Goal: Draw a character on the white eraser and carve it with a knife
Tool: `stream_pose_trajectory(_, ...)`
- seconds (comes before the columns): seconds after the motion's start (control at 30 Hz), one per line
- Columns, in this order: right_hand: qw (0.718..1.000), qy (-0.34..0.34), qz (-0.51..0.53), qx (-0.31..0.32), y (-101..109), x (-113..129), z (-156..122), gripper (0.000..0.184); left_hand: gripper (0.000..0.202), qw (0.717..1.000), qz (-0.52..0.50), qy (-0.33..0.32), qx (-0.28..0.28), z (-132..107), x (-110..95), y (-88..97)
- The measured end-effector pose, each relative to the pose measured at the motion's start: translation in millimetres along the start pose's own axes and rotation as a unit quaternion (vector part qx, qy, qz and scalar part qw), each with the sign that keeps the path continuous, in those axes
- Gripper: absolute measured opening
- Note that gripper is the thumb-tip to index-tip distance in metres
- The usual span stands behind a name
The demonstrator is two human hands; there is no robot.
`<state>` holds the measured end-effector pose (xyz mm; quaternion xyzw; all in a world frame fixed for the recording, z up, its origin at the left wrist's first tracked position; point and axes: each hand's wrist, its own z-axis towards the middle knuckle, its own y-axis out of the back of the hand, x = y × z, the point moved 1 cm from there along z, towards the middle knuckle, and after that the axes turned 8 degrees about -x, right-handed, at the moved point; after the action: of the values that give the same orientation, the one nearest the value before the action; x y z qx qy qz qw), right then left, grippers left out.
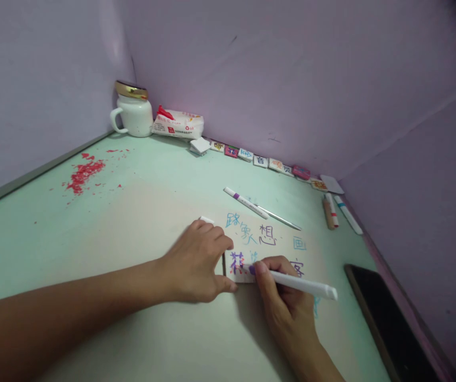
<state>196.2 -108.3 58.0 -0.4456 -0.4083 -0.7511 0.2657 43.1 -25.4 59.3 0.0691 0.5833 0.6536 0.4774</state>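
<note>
Lower centre. Pinches white tile (pixel 239 271) flat with left hand (pixel 199 262), steadying it against strokes; clamps purple marker (pixel 303 285) in right hand (pixel 285 305) fingers, tip down on tile's character.

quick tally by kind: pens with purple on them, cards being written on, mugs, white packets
purple-marked pens: 2 (held pen in the right hand, loose pen on the desk)
white card, gripped by the left hand: 1
mug: 1
white packet: 1
total: 5
</note>
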Motion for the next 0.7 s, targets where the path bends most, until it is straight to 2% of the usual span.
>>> stream_pose_trajectory(0.23,1.000,-0.027,-0.008,-0.007,1.1,5.9,-0.6,0.025,0.051,1.000,0.000,0.004,0.001,-0.2,-0.6,0.0)
stream_pose_trajectory(0.7,1.000,-0.028,-0.012,-0.006,1.4,6.0,0.6,0.026,0.049,1.000,-0.001,0.000,0.006,0.3,-1.2,1.0)
